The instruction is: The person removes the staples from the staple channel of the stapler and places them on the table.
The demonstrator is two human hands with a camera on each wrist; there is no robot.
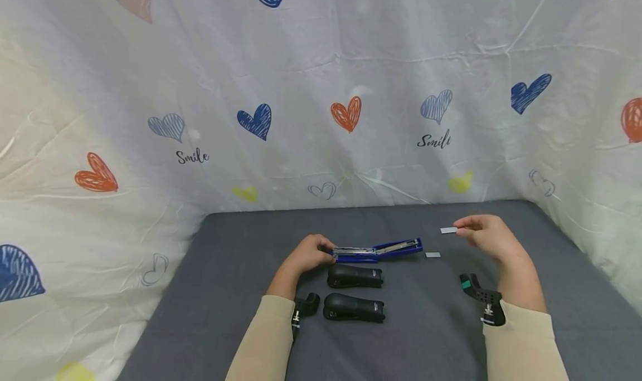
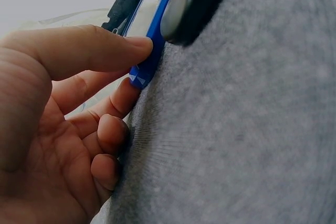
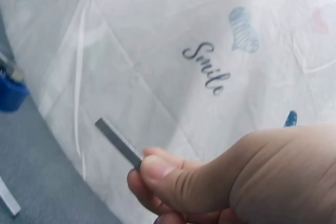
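Note:
A blue stapler (image 1: 378, 251) lies opened out on the dark cloth, its metal staple channel showing. At its left end my left hand (image 1: 309, 253) pinches the blue body between thumb and fingers, as the left wrist view shows on the stapler (image 2: 156, 51). My right hand (image 1: 485, 235), raised at the right, pinches one end of a strip of staples (image 3: 119, 142) between thumb and fingertips; the strip points left toward the stapler. Another strip of staples (image 1: 433, 255) lies on the cloth just off the stapler's right end.
Two black staplers (image 1: 355, 276) (image 1: 354, 308) lie one below the other in front of the blue one. Dark grey cloth (image 1: 421, 342) covers the table. A white curtain (image 1: 301, 164) printed with hearts hangs behind and at the sides. Each wrist wears a black camera mount (image 1: 484, 298).

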